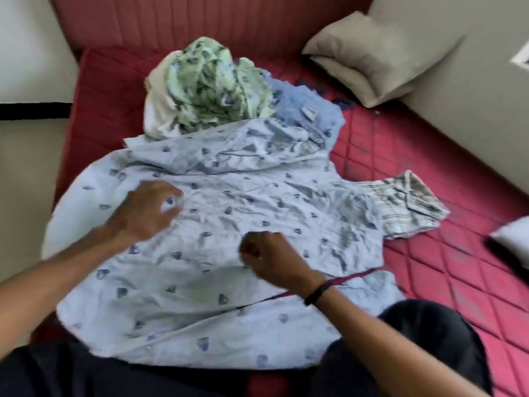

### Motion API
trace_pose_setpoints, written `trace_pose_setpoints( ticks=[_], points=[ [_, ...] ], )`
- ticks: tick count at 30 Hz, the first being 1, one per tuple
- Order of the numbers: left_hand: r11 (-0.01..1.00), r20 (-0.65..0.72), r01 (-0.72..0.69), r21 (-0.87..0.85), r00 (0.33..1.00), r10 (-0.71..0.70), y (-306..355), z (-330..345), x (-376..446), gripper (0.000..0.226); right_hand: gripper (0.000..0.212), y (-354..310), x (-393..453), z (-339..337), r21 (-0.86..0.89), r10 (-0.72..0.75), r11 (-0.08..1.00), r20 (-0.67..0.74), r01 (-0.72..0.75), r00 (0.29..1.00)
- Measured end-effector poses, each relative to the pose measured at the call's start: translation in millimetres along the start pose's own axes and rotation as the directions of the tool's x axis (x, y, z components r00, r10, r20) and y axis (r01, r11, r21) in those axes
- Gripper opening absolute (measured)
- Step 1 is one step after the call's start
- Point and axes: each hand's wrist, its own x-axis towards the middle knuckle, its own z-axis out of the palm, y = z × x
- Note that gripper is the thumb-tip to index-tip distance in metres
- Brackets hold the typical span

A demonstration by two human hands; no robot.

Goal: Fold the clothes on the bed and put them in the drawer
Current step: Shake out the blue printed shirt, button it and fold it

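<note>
- Knees in dark trousers [423, 333] sit at the near edge of the red quilted mattress [446, 270], with the hem of a pale blue printed shirt [217, 247] lying against them.
- Right hand [272, 260], a dark band [316, 293] on its wrist, is curled into a fist on the middle of the shirt; blur hides whether it pinches any fabric.
- Left hand [148, 210] hovers or rests on the shirt's left part, fingers loosely bent and spread, gripping nothing that can be made out.
- The shirt is spread wide and creased over the centre of the mattress, small dark blue motifs all over it; no writing on it can be read.
- A striped garment [409, 207] lies at the shirt's right edge, touching it.
- Behind the shirt, a heap: a green patterned cloth [211, 87] on top, a cream piece [156, 110] at its left, a blue garment [303, 110] with a small unreadable tag at its right.
- A beige pillow [378, 55] lies at the far right corner.
</note>
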Motion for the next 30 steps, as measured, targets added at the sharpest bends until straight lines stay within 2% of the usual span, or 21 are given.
trace_pose_setpoints(
  ticks=[2,3,5,7,10,13,14,18,19,20,21,22,23,24,25,27,30],
  points=[
    [0.988,0.095,-0.125,-0.092,0.987,0.133,70,15,-30,0.024,0.017,65,-18,-46,-0.322,0.2,0.931,0.065,-0.169,0.978],
    [0.98,0.15,-0.165,-0.109,0.972,0.181,99,24,-46,0.033,0.028,93,-29,-65,-0.485,0.292,0.851,0.113,-0.204,0.95],
    [0.967,0.277,-0.25,-0.054,0.927,0.255,140,46,-78,0.048,0.034,133,-53,-94,-0.666,0.414,0.721,0.193,-0.191,0.89],
    [0.959,0.372,-0.282,-0.004,0.89,0.263,156,65,-103,0.052,0.036,153,-70,-111,-0.705,0.452,0.69,0.238,-0.167,0.859],
    [0.976,0.347,-0.218,-0.003,0.915,0.206,162,74,-123,0.035,0.034,167,-74,-118,-0.738,0.424,0.668,0.273,-0.095,0.864],
    [0.989,0.307,-0.146,-0.014,0.941,0.143,170,66,-128,0.021,0.017,183,-66,-111,-0.78,0.343,0.62,0.17,-0.087,0.924],
    [0.991,0.317,-0.133,-0.032,0.938,0.137,169,60,-129,0.019,0.017,178,-64,-109,-0.788,0.326,0.61,0.151,-0.085,0.933],
    [0.997,0.512,-0.038,-0.071,0.856,0.069,151,21,-123,0.017,0.029,170,-73,-112,-0.832,0.358,0.553,0.182,-0.051,0.916],
    [1.0,0.544,0.008,-0.006,0.839,-0.004,131,1,-126,0.019,0.031,171,-72,-106,-0.848,0.338,0.53,0.215,0.004,0.916],
    [0.994,0.534,-0.008,0.106,0.844,-0.05,108,-14,-125,0.028,0.032,172,-73,-108,-0.857,0.349,0.515,0.24,0.028,0.906],
    [0.986,0.518,0.022,0.166,0.849,-0.106,97,-20,-111,0.038,0.032,177,-85,-125,-0.871,0.378,0.491,0.207,-0.006,0.902],
    [0.932,0.529,0.117,0.343,0.796,-0.295,60,-66,-152,0.043,0.033,154,-64,-88,-0.846,0.337,0.534,0.23,0.017,0.913],
    [0.907,0.555,0.07,0.415,0.771,-0.313,51,-75,-147,0.044,0.033,162,-67,-97,-0.882,0.355,0.47,0.202,0.012,0.913],
    [0.889,0.572,0.025,0.458,0.757,-0.316,45,-81,-148,0.043,0.034,172,-74,-101,-0.895,0.348,0.443,0.234,0.061,0.908],
    [0.881,0.635,-0.025,0.472,0.703,-0.32,47,-78,-144,0.042,0.035,176,-78,-107,-0.922,0.399,0.388,0.179,0.011,0.899],
    [0.881,0.693,-0.064,0.469,0.644,-0.322,44,-78,-150,0.043,0.036,174,-80,-107,-0.926,0.383,0.377,0.17,0.014,0.908],
    [0.864,0.635,-0.136,0.484,0.734,-0.241,38,-72,-160,0.037,0.029,168,-74,-104,-0.921,0.348,0.369,0.259,0.122,0.901]
  ],
)
